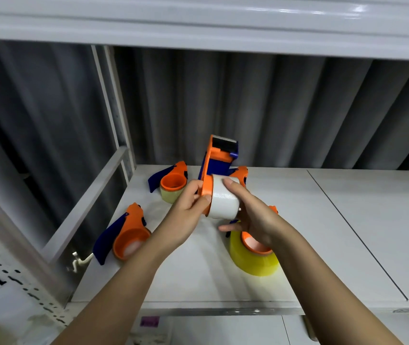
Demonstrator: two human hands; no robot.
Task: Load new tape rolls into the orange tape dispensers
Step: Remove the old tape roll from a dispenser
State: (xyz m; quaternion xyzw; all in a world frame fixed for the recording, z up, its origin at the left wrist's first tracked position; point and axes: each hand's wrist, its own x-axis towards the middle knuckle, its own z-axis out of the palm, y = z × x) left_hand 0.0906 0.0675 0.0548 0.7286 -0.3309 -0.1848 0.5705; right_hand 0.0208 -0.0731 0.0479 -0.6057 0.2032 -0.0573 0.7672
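I hold an orange and blue tape dispenser (217, 158) upright above the white shelf (322, 232), its serrated cutter end pointing up. A white tape roll (224, 200) sits on its hub. My left hand (188, 212) grips the dispenser's orange side plate, thumb against the roll's edge. My right hand (253, 217) wraps the roll from the right, forefinger on top. Under my right hand a dispenser with a yellow tape roll (253, 257) lies on the shelf.
Two more orange dispensers lie to the left: one near the front (126, 235), one farther back (171, 181) with a pale roll. Another (240, 173) is partly hidden behind the held one. A shelf upright (113, 115) and an upper shelf (198, 28) bound the space.
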